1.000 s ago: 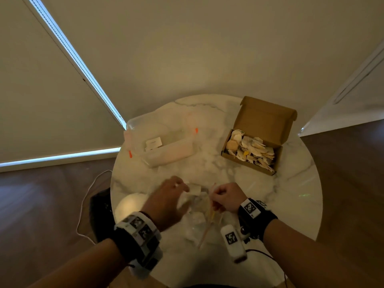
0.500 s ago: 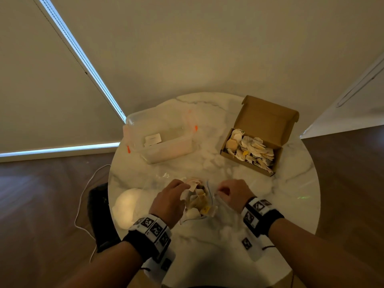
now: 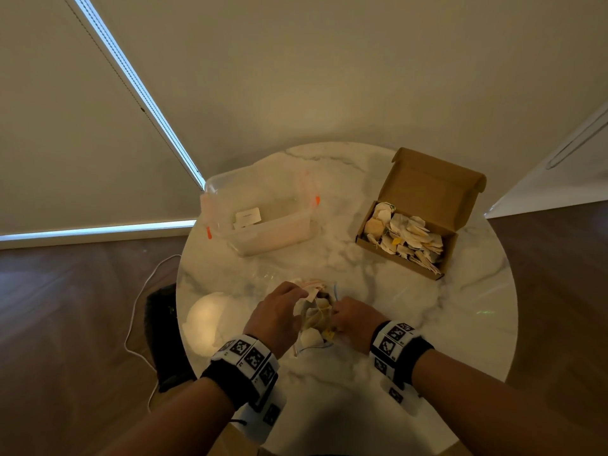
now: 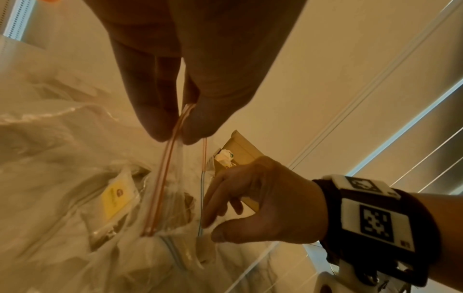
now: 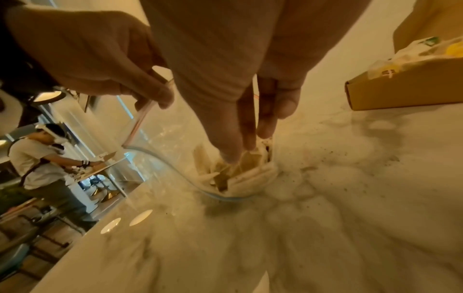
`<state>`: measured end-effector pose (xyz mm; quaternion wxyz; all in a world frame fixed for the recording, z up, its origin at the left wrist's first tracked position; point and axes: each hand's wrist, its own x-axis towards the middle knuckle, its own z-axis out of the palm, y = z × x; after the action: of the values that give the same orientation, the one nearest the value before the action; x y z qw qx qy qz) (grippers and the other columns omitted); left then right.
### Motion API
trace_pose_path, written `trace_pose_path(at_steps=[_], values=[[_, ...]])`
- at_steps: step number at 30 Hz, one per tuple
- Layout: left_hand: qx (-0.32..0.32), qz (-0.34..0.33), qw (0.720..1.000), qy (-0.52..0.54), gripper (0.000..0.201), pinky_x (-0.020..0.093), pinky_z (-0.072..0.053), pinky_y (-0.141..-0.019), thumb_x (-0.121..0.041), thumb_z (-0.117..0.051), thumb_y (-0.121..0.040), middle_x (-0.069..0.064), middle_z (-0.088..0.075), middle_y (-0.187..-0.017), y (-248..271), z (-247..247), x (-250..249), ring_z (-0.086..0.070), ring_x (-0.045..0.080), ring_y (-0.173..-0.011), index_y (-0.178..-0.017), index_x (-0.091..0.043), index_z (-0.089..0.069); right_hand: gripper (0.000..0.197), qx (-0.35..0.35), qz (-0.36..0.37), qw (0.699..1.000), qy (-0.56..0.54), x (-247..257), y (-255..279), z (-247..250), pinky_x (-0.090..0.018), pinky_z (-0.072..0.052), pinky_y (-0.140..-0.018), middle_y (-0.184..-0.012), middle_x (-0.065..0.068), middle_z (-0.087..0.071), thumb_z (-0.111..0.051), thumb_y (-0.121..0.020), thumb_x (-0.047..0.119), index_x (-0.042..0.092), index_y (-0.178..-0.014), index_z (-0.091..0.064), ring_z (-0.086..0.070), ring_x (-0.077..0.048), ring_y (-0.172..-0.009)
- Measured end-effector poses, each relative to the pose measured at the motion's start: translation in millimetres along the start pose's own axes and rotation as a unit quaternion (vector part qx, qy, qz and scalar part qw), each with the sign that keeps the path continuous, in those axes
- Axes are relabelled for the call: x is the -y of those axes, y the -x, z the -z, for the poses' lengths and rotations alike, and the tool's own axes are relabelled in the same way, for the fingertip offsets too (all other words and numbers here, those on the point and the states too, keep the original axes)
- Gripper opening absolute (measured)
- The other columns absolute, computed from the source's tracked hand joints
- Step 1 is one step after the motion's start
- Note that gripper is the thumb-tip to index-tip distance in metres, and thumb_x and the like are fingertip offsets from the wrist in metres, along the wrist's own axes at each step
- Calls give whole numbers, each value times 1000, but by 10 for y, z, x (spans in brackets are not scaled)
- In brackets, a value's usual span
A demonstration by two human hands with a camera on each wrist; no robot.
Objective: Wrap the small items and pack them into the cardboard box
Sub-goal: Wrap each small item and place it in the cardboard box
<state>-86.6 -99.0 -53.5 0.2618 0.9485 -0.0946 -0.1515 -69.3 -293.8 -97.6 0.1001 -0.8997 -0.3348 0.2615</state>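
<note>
A clear zip bag with several tea bags inside lies on the round marble table between my hands. My left hand pinches the bag's red zip strip between thumb and finger, lifting that side. My right hand is at the bag's mouth, thumb inside, and pinches the blue-edged rim. The open cardboard box, its lid upright, stands at the back right, filled with loose tea bags.
A clear plastic tub with orange clips stands at the back left of the table. Dark crumbs dot the marble by the bag. A black object and white cable lie on the floor left. Another person works at a distant table.
My hands have come closer together over the bag. The left hand has raised the red zip strip, and the right hand has moved in to the bag's mouth.
</note>
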Motion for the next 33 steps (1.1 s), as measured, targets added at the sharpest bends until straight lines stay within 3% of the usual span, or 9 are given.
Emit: trace_pose_path(at_steps=[4, 6, 11, 16, 20, 23, 26, 30, 33], values=[[2, -6, 1000, 4, 38, 25, -48, -77, -14, -66, -85, -5, -55, -125, -10, 9, 5, -62, 19, -89, -122, -19, -61, 69, -26, -37, 999, -6, -18, -127, -121, -39, -41, -103, -144, -10, -36, -67, -84, 27, 10, -142, -33, -40, -30, -124], [6, -11, 1000, 5, 37, 28, -50, -76, -13, -66, -85, -4, -56, -125, -10, 0, -1, -62, 19, -87, -122, -18, -61, 86, -17, -63, 998, 12, -6, -249, -140, -40, -40, -104, -148, -10, -29, -72, -80, 30, 8, -145, -21, -37, -32, -127], [7, -18, 1000, 13, 34, 34, -52, -76, -11, -63, -86, -3, -56, -122, -17, -8, -27, -62, 20, -85, -119, -17, -63, 81, 21, -84, 996, 33, 52, -436, -196, -42, -35, -105, -149, -13, -28, -62, -86, 33, 10, -148, -15, -30, -36, -131], [-1, -9, 1000, 18, 37, 31, -52, -75, -10, -64, -84, -6, -55, -123, -16, -56, 33, -61, 17, -85, -120, -20, -62, 71, 35, -101, 994, 11, 91, -494, -222, -43, -33, -110, -149, -17, -30, -57, -90, 29, 8, -147, -21, -30, -36, -135], [-14, -22, 999, 31, 31, 37, -53, -74, -9, -65, -83, -3, -56, -117, -11, -62, 31, -60, 18, -81, -113, -17, -64, 30, 8, -127, 990, -56, 137, -494, -233, -40, -46, -97, -126, -15, -56, -46, -97, 19, 7, -123, -51, -55, -32, -115], [-24, -17, 999, 30, 36, 33, -52, -75, -9, -66, -82, -3, -56, -118, -21, -74, 83, -61, 18, -82, -116, -18, -63, 36, 14, -125, 990, -67, 160, -453, -185, -40, -48, -95, -123, -15, -56, -58, -91, 20, 4, -122, -56, -55, -33, -113], [-34, 4, 999, 21, 39, 31, -51, -78, -10, -68, -82, -3, -56, -121, -36, -73, 166, -62, 20, -86, -120, -17, -61, 35, -32, -113, 989, -94, 146, -362, -56, -35, -43, -97, -124, -16, -57, -55, -91, 20, 5, -122, -59, -53, -33, -116], [-37, 31, 999, 12, 39, 29, -49, -86, -15, -68, -84, -5, -54, -123, -46, -26, 229, -61, 19, -93, -122, -18, -59, 22, -102, -108, 980, -131, 143, -127, 287, -32, -45, -74, -97, -13, -66, -64, -81, 23, 9, -96, -72, -61, -30, -91], [-32, 20, 999, 2, 36, 26, -50, -86, -23, -67, -86, -8, -53, -123, -41, 3, 251, -60, 13, -92, -120, -23, -59, 15, -122, -108, 972, -170, 149, 57, 591, -28, -45, -63, -78, -4, -69, -71, -77, 29, 16, -82, -75, -61, -19, -73]])
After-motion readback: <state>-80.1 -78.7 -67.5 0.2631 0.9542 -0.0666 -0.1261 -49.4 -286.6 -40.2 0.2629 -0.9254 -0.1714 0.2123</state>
